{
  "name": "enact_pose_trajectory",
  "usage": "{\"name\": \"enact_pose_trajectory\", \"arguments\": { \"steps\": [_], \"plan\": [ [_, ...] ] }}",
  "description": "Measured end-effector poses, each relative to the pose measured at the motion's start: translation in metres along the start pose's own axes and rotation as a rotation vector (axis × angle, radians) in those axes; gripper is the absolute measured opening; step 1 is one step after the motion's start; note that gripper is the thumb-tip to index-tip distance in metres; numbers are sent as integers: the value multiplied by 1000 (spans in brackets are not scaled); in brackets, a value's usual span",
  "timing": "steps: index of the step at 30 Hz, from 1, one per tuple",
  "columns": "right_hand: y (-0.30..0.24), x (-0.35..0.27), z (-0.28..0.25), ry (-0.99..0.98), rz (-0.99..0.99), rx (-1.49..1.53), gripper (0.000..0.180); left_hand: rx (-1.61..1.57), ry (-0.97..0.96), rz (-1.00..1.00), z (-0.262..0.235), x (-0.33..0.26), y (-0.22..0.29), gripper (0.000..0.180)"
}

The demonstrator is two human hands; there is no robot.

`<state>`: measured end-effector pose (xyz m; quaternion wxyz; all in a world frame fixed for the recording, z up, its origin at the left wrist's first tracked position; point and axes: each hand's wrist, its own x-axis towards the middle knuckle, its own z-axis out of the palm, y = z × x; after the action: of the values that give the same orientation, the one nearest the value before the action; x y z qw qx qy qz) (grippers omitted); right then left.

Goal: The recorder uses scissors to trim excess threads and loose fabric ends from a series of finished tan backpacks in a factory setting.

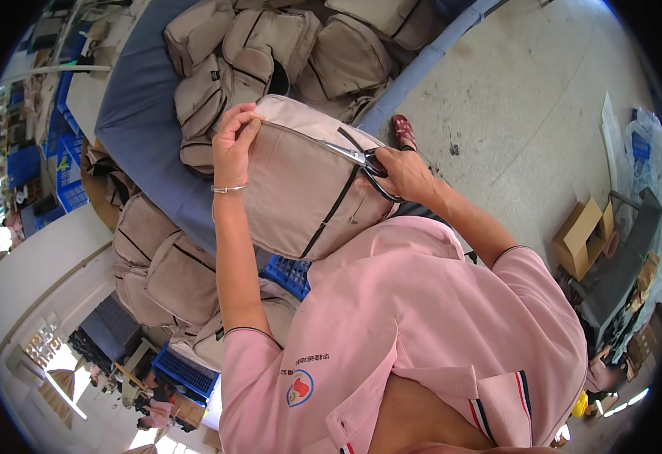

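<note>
My left hand (234, 144) pinches the upper left edge of a beige bag (308, 181), fingers curled over the rim and thumb behind it. A thin bracelet (228, 188) circles that wrist. The bag stands tilted in front of my chest, its lower end resting against my pink shirt (414, 318); a dark zipper line runs down its face.

My right hand (406, 174) is closed through the black loops of a pair of scissors (357, 159). The metal blades lie along the bag's top seam, pointing toward my left hand and touching the fabric. Whether the blades are parted I cannot tell.

Behind the bag, more beige bags (270, 45) are heaped on a blue-covered table (138, 129). A second heap of bags (164, 272) lies below my left forearm, beside a blue crate (289, 274). A foot in a red sandal (404, 130) shows on the grey floor (528, 98), just past the table's edge and above my right hand. An open cardboard box (582, 236) sits well apart on the floor at the right, near a dark rack holding more cartons.
</note>
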<state>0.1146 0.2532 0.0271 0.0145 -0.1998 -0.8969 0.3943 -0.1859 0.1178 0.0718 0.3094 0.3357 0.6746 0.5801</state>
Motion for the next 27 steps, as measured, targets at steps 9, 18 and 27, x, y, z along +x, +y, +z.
{"name": "enact_pose_trajectory", "arguments": {
  "steps": [9,18,27],
  "plan": [
    [-10,-17,-11,44,86,5,55,-42,-69,-46,28,0,9,8],
    [-22,-21,14,207,235,146,47,320,-67,268,25,-24,38,8],
    [1,-4,-13,439,278,631,37,131,431,236,-42,-159,106,9]
  ]
}}
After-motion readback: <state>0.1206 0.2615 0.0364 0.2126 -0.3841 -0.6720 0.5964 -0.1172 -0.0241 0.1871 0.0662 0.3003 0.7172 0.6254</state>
